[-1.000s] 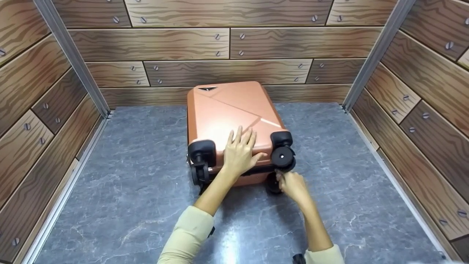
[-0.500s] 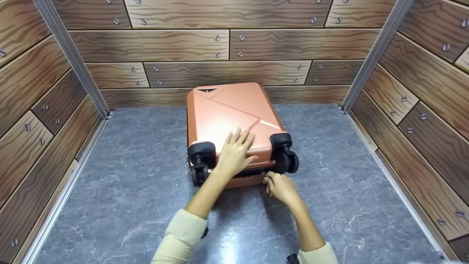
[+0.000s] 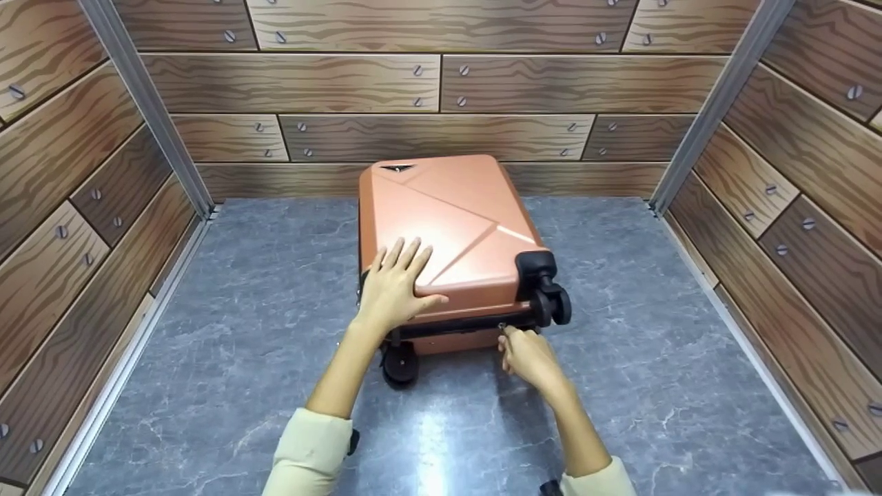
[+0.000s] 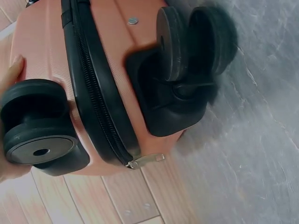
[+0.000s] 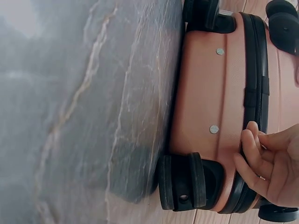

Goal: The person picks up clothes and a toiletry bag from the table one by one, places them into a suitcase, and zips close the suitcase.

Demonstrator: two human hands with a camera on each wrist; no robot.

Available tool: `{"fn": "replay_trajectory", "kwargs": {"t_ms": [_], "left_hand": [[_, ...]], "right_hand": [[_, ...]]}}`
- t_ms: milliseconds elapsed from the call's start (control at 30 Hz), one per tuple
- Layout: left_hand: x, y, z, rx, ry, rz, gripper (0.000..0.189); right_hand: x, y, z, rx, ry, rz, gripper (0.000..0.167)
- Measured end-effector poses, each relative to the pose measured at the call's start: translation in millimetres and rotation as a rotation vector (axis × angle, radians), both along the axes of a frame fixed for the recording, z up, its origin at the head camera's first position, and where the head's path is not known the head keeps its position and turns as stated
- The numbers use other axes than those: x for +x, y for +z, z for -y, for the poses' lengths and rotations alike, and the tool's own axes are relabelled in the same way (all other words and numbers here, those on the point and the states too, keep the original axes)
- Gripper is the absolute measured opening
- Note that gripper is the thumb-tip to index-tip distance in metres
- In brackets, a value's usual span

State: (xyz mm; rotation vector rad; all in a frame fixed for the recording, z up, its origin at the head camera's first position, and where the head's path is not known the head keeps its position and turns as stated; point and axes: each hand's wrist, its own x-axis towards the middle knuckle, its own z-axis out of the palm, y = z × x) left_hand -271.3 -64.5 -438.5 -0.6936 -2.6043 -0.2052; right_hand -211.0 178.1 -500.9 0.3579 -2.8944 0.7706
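Observation:
A rose-gold hard-shell suitcase (image 3: 448, 213) lies flat on the floor, its wheeled end facing me. Fingers spread, my left hand (image 3: 394, 293) rests on the near left corner of its top, covering the wheel mount there. My right hand (image 3: 529, 355) pinches a small zipper pull (image 3: 502, 326) at the near end, just left of the right wheels (image 3: 551, 305). The black zipper (image 4: 98, 98) runs around the suitcase's side in the left wrist view. Another metal zipper pull (image 4: 147, 161) hangs at the corner there. Curled fingers of my right hand meet the zipper band in the right wrist view.
A grey marbled floor (image 3: 275, 427) surrounds the suitcase. Wood-patterned walls stand at the back (image 3: 303, 83), left (image 3: 103, 186) and right (image 3: 778, 179). Below my left hand a black wheel (image 3: 400, 364) juts toward me.
My right hand has moved left from the right wheels along the zipper, then stayed about there. My left hand has slid left to the corner. The right wheels have swivelled.

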Motion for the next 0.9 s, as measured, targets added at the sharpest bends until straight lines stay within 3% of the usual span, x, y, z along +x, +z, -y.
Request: {"fn": "replay_trajectory", "kwargs": {"t_ms": [667,900], "left_hand": [[0.7,-0.8,-1.1,0.032,-0.006,-0.015,0.084],[0.0,-0.5,0.0,0.032,0.01,0.0,0.084]], "right_hand": [[-1.2,3.9,3.5,0.021,0.043,0.0,0.02],[-2.1,4.6,6.2,0.006,0.116,-0.048,0.019]]}}
